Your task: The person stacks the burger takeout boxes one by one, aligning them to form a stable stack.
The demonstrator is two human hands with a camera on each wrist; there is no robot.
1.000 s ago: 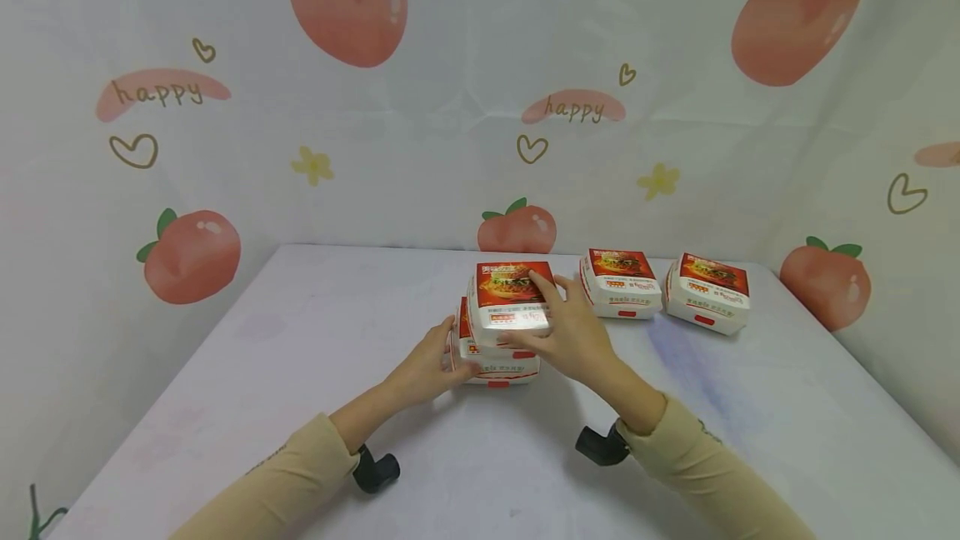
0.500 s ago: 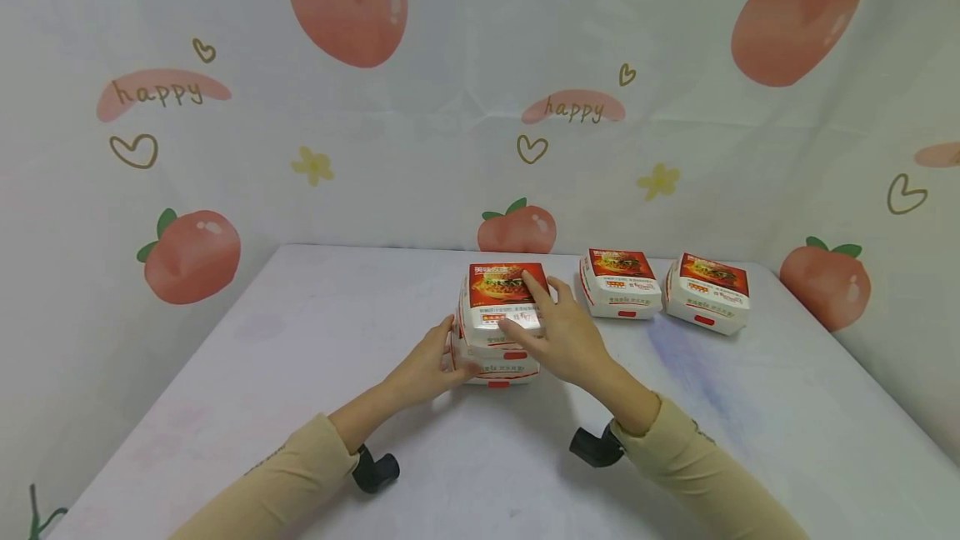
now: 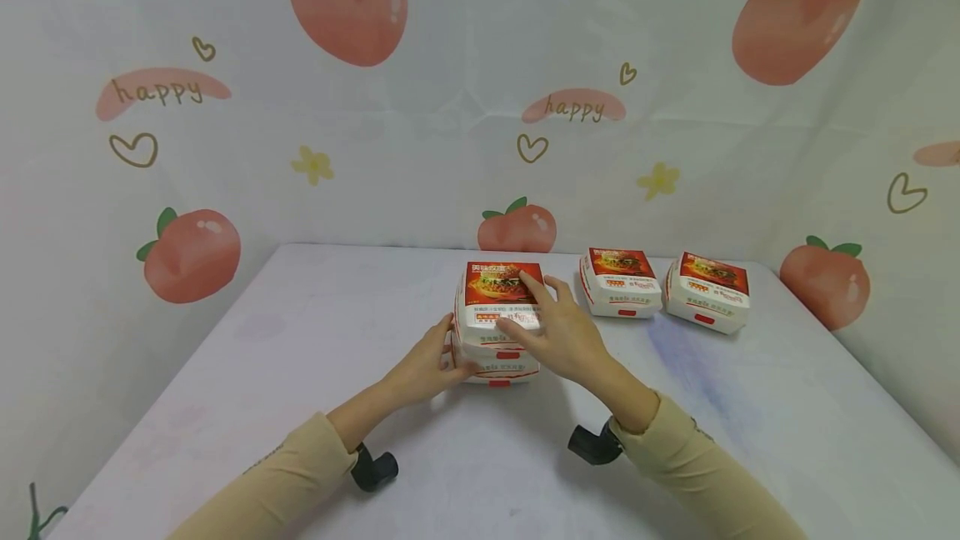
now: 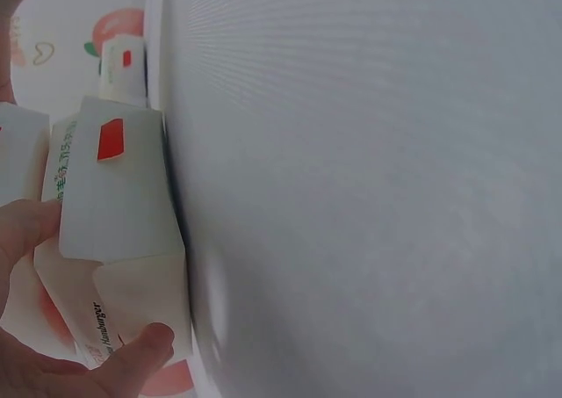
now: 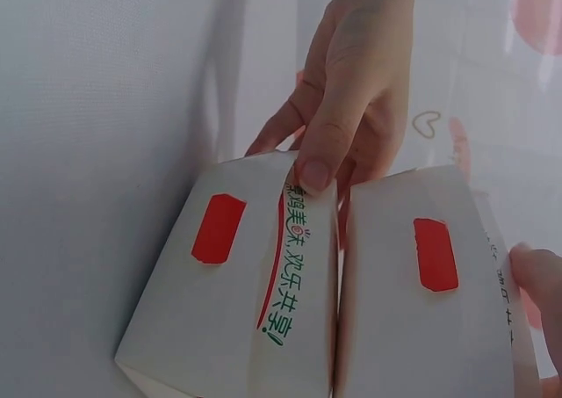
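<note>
Two white burger boxes with red burger-picture lids are stacked mid-table in the head view. My left hand (image 3: 422,367) holds the lower burger box (image 3: 501,370) at its left corner, thumb at the front and fingers along the side. On top sits the upper burger box (image 3: 491,319), roughly lined up with the lower one. My right hand (image 3: 572,344) grips it from the right, index finger on the lid and thumb near the lid's front edge. The right wrist view has the lower box's front (image 5: 237,301) beside the upper box's front (image 5: 399,301); some fingers are hidden.
Two more burger boxes, one (image 3: 620,283) nearer the stack and one (image 3: 707,293) farther right, stand apart at the back right of the white table (image 3: 315,307). Behind hangs a peach-patterned cloth (image 3: 450,148). A black wrist device (image 3: 596,445) is on each forearm.
The upper box has shifted left and settled over the lower box, my right hand moving with it. My left hand and the lower box have stayed in place.
</note>
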